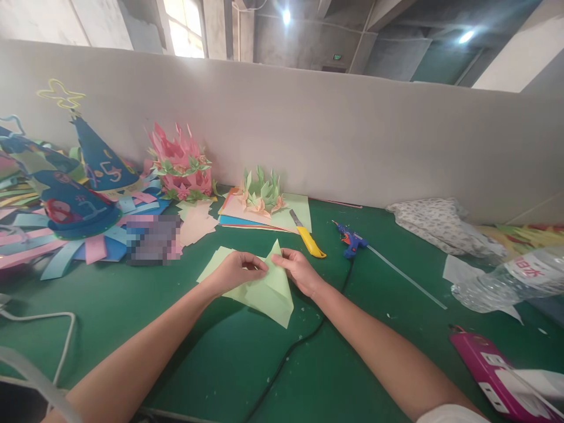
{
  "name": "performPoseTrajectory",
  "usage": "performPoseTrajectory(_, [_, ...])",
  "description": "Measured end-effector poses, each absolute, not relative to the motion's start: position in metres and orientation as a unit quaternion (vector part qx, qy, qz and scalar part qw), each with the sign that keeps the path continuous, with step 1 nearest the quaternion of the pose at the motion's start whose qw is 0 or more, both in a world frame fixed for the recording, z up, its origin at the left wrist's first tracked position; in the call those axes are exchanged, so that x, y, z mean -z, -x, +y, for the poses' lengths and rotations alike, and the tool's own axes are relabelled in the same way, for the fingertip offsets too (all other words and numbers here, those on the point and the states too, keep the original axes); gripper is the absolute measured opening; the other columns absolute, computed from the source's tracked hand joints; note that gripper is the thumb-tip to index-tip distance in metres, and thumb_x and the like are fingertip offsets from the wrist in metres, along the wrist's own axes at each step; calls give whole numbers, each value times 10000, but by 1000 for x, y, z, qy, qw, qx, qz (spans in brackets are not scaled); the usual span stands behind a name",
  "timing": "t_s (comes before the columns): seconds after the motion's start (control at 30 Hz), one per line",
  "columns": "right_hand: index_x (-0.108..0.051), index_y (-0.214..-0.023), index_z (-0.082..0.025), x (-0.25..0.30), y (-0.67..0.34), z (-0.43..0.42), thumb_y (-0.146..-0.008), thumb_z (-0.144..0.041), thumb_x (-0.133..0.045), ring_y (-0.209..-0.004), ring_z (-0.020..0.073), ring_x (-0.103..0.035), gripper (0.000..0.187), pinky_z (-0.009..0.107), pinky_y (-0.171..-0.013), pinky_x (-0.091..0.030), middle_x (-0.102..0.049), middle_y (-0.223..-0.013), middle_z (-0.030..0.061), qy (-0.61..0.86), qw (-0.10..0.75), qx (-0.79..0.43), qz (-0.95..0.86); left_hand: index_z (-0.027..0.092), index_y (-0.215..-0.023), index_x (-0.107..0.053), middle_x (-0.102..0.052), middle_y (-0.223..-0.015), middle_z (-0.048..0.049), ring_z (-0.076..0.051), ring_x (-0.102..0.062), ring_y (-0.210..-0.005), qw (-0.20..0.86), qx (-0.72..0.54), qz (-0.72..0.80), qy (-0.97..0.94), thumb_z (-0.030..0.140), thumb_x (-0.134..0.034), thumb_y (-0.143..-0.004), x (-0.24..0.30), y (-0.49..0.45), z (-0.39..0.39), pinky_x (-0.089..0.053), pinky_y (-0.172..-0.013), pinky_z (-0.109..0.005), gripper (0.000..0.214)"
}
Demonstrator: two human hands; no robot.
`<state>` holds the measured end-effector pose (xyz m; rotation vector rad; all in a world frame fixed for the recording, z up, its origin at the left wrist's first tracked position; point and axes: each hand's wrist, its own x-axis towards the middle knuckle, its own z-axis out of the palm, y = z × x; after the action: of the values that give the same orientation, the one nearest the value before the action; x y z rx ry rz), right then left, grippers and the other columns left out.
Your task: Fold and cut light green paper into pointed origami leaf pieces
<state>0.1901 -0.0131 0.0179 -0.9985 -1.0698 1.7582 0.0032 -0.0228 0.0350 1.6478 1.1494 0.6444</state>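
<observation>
A light green sheet of paper point(272, 294), partly folded into a triangle, lies on the green table point(211, 352). My left hand point(238, 270) pinches its upper left part with closed fingers. From the other side, my right hand point(298, 269) pinches the fold near the paper's top point. More light green sheets point(211, 264) lie under and to the left of the folded one.
A yellow utility knife point(309, 239) and a blue glue gun point(350, 239) with a black cord lie just beyond the hands. Folded paper flowers point(261, 195) sit on coloured sheets, with pink flowers point(180, 164) and blue cone hats point(103, 158) at left. A plastic bottle point(506, 282) lies at right.
</observation>
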Motion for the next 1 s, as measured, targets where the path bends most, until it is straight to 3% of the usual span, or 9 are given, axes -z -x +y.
performPoseTrajectory(0.33, [-574, -684, -180, -17, -190, -13, -609, -396, -740, -612, 138, -547, 283, 270, -606, -424, -613, -682, -2, 402, 416, -688, -438, 211, -805, -707, -676, -827, -30, -173, -581, -712, 462, -263, 477, -700, 367, -620, -688, -38, -3, -23, -463, -641, -257, 213])
performPoseTrajectory(0.5, [-543, -649, -185, -15, -190, -12, -634, -405, -723, -553, 109, -495, 284, 249, -570, -389, -548, -600, -33, 395, 433, -694, -418, 228, -892, -691, -636, -997, -18, -127, -535, -648, 448, -251, 462, -723, 301, -592, -698, -42, -5, -26, -437, -593, -231, 229])
performPoseTrajectory(0.7, [-571, -674, -182, -15, -189, -12, -648, -374, -718, -571, 102, -488, 243, 245, -588, -375, -547, -628, -34, 390, 440, -685, -431, 245, -1047, -638, -571, -697, 12, -128, -507, -607, 442, -224, 464, -734, 260, -564, -704, -45, -4, -28, -390, -550, -211, 352])
performPoseTrajectory(1.0, [-596, -691, -178, -14, -189, -11, -642, -374, -714, -591, 103, -492, 235, 239, -604, -389, -554, -654, -25, 401, 447, -670, -436, 242, -1085, -600, -533, -761, 6, -121, -472, -632, 459, -218, 436, -743, 190, -538, -676, -50, -3, -32, -367, -535, -198, 418])
